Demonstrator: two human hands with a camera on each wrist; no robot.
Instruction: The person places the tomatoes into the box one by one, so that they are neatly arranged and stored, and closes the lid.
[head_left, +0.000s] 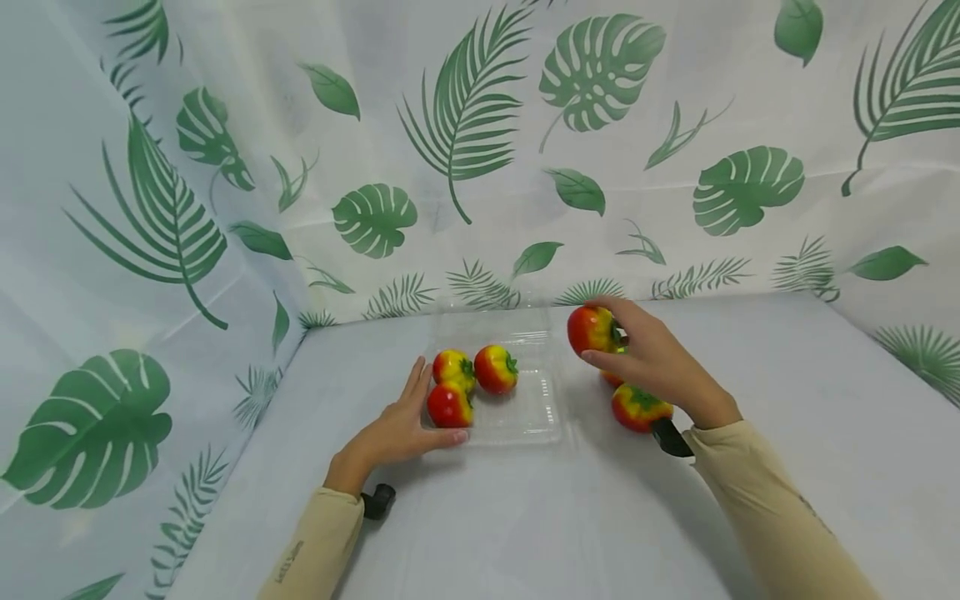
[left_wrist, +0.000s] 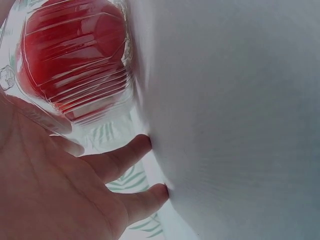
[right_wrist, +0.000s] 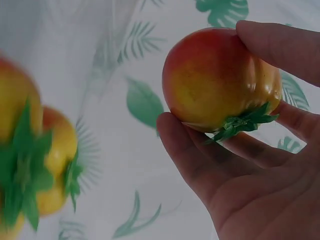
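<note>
My right hand (head_left: 662,358) holds a red-and-yellow persimmon (head_left: 588,330) above the table, to the right of a clear plastic box. In the right wrist view, thumb and fingers grip the persimmon (right_wrist: 212,82) by its sides, its green leafy cap turned toward the palm. The clear box (head_left: 536,408) has its lid (head_left: 487,323) raised at the back. Three persimmons (head_left: 496,369) sit in its left part. Along the box's left side rests my left hand (head_left: 396,429), fingers straight and thumb at the front edge. In the left wrist view, two fingertips (left_wrist: 142,142) reach the tabletop.
Under and behind the right hand, more persimmons (head_left: 637,408) stand on the white table (head_left: 487,533), partly covered by hand and wrist strap. A white curtain (head_left: 495,225) printed with green leaves hangs at the table's back and left.
</note>
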